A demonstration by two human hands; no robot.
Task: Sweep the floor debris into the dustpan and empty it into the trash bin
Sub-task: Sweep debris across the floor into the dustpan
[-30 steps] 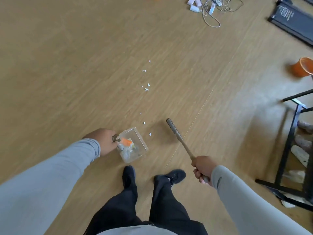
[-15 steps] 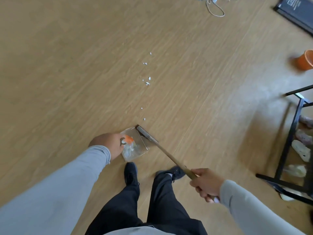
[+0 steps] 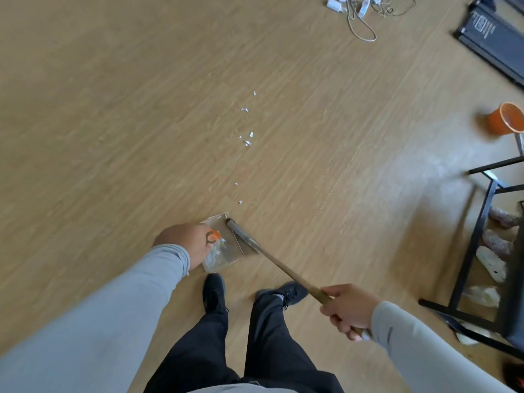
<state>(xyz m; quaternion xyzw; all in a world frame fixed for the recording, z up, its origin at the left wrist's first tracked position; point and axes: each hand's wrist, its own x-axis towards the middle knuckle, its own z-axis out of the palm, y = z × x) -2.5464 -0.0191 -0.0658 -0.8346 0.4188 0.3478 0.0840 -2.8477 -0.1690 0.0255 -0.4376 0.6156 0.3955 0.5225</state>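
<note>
A clear dustpan (image 3: 226,255) sits on the wooden floor just ahead of my shoes, with orange and white scraps inside it. My left hand (image 3: 184,241) grips its handle at the pan's left side. My right hand (image 3: 347,309) grips the wooden handle of a broom (image 3: 283,268); the broom's head (image 3: 241,235) rests at the open mouth of the pan. Several small white paper bits (image 3: 247,137) lie in a line on the floor beyond the pan. An orange trash bin (image 3: 504,119) stands far right.
A black metal rack (image 3: 482,222) with slippers under it stands at the right. White cables and chargers (image 3: 360,12) lie at the top of the floor. A dark flat treadmill base (image 3: 493,38) fills the top right corner. My two shoes (image 3: 215,290) stand behind the pan.
The broom head has swept from the floor right of the pan to the pan's mouth. The scrap nearest the pan is gone from the floor. My right hand moved right and back.
</note>
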